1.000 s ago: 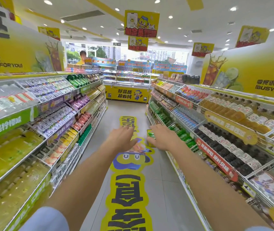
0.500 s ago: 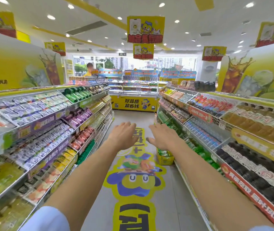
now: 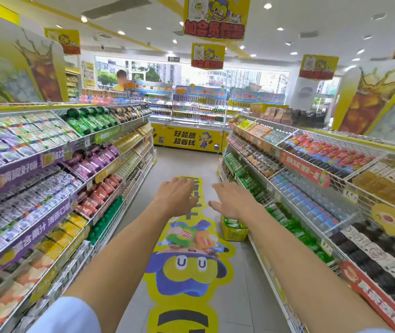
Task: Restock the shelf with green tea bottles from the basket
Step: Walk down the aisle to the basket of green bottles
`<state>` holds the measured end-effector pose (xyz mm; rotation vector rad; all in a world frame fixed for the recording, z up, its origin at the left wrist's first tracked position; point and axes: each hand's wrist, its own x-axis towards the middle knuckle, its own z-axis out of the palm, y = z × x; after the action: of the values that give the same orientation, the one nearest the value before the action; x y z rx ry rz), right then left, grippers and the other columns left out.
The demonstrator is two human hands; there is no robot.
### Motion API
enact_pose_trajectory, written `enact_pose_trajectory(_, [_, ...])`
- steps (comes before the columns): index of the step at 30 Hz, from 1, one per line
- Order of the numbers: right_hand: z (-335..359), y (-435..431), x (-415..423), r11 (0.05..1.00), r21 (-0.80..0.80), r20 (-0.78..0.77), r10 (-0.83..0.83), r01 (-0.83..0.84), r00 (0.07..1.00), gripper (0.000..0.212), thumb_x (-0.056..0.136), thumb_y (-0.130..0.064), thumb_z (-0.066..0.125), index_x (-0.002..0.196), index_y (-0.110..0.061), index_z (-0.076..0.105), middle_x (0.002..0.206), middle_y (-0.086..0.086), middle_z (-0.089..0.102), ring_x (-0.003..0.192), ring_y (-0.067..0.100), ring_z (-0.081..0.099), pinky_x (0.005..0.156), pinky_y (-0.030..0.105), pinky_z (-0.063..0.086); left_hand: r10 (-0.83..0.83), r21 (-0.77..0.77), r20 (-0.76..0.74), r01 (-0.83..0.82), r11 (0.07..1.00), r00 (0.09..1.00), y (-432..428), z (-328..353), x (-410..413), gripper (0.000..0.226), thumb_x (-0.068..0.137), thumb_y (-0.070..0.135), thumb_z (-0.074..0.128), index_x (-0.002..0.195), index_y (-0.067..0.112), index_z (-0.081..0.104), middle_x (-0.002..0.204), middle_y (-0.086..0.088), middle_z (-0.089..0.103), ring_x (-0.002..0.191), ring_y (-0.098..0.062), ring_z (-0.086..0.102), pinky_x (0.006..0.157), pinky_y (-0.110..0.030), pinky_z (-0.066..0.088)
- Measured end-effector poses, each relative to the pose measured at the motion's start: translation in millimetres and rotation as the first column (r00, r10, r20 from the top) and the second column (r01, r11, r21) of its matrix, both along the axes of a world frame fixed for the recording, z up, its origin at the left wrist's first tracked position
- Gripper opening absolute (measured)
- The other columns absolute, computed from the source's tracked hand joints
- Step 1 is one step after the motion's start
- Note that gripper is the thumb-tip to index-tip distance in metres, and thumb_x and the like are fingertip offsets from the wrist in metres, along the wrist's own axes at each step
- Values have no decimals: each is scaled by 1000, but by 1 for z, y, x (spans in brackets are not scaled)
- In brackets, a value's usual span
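We stand in a shop aisle with two bare arms stretched straight ahead, light blue sleeves at the bottom edge. Our left hand (image 3: 176, 197) and right hand (image 3: 233, 200) float side by side, palms down, fingers (image 3: 218, 188) loose and spread, grasping nothing and touching nothing.

Under them runs one long yellow floor sticker (image 3: 187, 267) with a blue-hatted cartoon face. Just beyond our right hand, one yellow basket (image 3: 233, 233) sits on the floor, pressed against the foot of the right shelf (image 3: 273, 186). The green tea bottles (image 3: 232, 222) lie inside it as a green heap; our wrist covers part of the load, so we cannot count them. More green bottles (image 3: 297, 227) fill the low tier of that shelf just beside the basket, with blue, dark and amber drinks on the tiers above.

The left shelf (image 3: 90, 162) carries purple, pink and yellow packs over four visible tiers, and a row of dark green bottles on top.

Nothing stands on the floor between us and the basket. At the far end one yellow display case (image 3: 187, 140) closes the aisle before bright windows. Five yellow hanging signs (image 3: 215, 16) show under the ceiling.
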<state>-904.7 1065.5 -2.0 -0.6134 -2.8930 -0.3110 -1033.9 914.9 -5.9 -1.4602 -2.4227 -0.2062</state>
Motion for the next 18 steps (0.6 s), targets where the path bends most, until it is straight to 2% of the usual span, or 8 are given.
enact_pose_trajectory(4, [11,42,-75,999,0,2,-46,46,999,64,102,-55,44,151,-14,35,146,11,45,134,33,44,101,48,46,-29,7,-17,29,1000,999,47,15,-81,45,99,47,48,128,12,49,126,-11,56,121,-32,52,87,-42,44])
enact_pose_trajectory(9, [35,101,-165,994,-7,-20,-112,112,994,55,102,-53,44,141,-15,42,141,12,48,128,33,49,97,51,49,-54,25,-62,55,998,997,102,38,-177,46,100,48,48,129,11,49,127,-11,55,120,-33,51,89,-44,45])
enact_pose_trajectory(12, [28,128,-209,994,-24,25,-106,106,994,54,103,-54,43,139,-14,43,138,13,48,125,33,50,94,51,51,-66,41,-15,66,997,998,133,31,-225,49,100,50,48,130,11,48,126,-10,56,120,-33,51,90,-45,46])
enact_pose_trajectory(18, [0,204,-292,994,-50,42,-95,97,995,60,102,-55,44,144,-11,42,143,13,47,132,34,47,99,49,49,-69,-27,14,69,997,998,202,-2,-317,43,99,46,51,126,13,51,123,-9,57,117,-32,54,87,-43,46])
